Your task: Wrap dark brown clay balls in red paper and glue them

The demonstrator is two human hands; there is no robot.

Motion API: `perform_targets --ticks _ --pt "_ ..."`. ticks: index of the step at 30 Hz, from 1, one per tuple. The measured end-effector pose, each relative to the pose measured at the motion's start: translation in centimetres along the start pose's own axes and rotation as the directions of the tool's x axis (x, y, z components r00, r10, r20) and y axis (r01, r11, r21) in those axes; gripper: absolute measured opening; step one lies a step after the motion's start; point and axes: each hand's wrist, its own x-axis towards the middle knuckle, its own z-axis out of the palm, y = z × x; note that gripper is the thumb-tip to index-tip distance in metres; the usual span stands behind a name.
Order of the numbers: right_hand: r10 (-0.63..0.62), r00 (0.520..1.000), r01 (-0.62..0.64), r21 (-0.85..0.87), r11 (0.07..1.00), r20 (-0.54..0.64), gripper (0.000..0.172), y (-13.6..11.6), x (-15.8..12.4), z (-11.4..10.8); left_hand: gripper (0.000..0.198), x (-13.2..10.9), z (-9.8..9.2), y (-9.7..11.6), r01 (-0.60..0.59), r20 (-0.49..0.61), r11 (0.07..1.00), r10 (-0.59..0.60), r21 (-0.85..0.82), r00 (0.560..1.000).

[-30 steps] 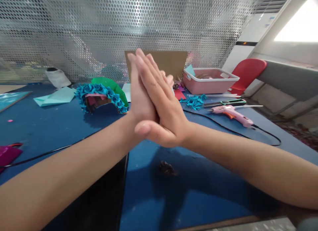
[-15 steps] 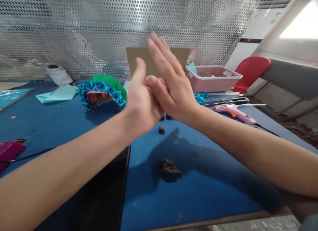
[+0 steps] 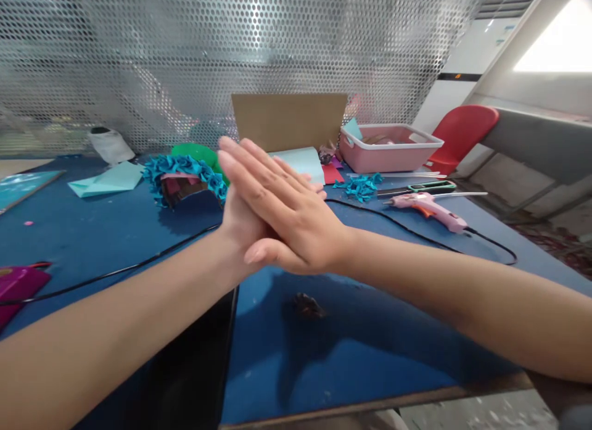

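Observation:
In the middle of the head view, my right hand (image 3: 296,223) lies across my left hand (image 3: 243,217), palm against palm. The right fingers are stretched out and its thumb sticks out to the left. Most of my left hand is covered; its wrist and some fingertips show. Both palms are closed together, and whatever is between them, if anything, is hidden. Below them on the blue table (image 3: 259,380) is a crumpled dark brown lump (image 3: 309,305), in the shadow of my hands. A black flat panel (image 3: 189,362) lies under my left forearm.
A teal-flowered arch (image 3: 185,174) stands behind at left, near folded paper (image 3: 108,178). At right are a pink glue gun (image 3: 430,209) with a cord, a green-handled tool (image 3: 432,187), teal paper scraps (image 3: 361,186) and a pink basket (image 3: 393,155). Cardboard (image 3: 291,121) stands behind.
My right hand has turned and slid left over my left palm, its fingers tilting from upright to the upper left. Both hands sit lower, and the small dark ball on the table is now covered.

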Motion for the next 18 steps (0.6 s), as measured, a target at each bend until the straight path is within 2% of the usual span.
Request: perform_targets --ticks 1,3,6,8,11,13,14,15,16,18 --pt "-0.002 1.0 0.002 -0.027 1.0 -0.001 0.076 -0.1 0.2 0.0 0.05 0.0 0.2 -0.1 0.035 -0.012 0.999 -0.035 -0.041 0.999" --pt "0.042 0.999 -0.044 -0.092 0.995 -0.019 0.078 0.2 0.5 -0.1 0.044 0.0 0.6 -0.1 0.179 0.005 0.952 -0.184 -0.247 0.983" --pt "0.064 0.998 -0.064 -0.112 0.992 -0.001 0.072 2.1 0.3 -0.1 0.026 -0.3 0.6 -0.2 0.415 0.069 0.739 -0.45 -0.531 0.89" --pt "0.091 0.996 -0.092 -0.06 0.994 -0.019 0.058 3.6 -0.5 0.0 0.016 -0.8 0.2 -0.8 0.484 0.086 0.629 -0.554 -0.608 0.828" --pt "0.206 0.977 -0.203 0.053 0.978 -0.063 0.032 5.1 -2.6 0.4 0.014 -1.9 -0.9 -2.6 0.477 0.038 0.661 -0.562 -0.579 0.826" --pt "0.215 0.977 -0.212 0.106 0.972 -0.018 0.027 5.4 -4.0 0.9 0.008 -2.7 -1.9 -4.2 0.443 0.0 0.743 -0.512 -0.502 0.859" --pt "0.189 0.982 -0.19 0.127 0.973 0.022 0.025 5.3 -4.7 1.2 0.01 -3.1 -2.5 -5.0 0.405 -0.019 0.812 -0.454 -0.419 0.891" --pt "0.153 0.986 -0.161 0.149 0.976 0.067 0.024 5.1 -5.3 1.4 0.016 -3.4 -3.0 -5.8 0.318 -0.025 0.926 -0.329 -0.204 0.944" --pt "0.114 0.987 -0.133 0.175 0.976 0.112 0.023 4.8 -5.8 1.6 0.022 -3.7 -3.4 -6.5 0.201 -0.026 0.98 -0.2 0.009 0.979" --pt "0.051 0.98 -0.093 0.217 0.972 0.193 0.023 4.4 -6.4 2.0 0.035 -3.9 -4.0 -7.4 0.021 0.043 0.941 -0.038 0.337 0.998"
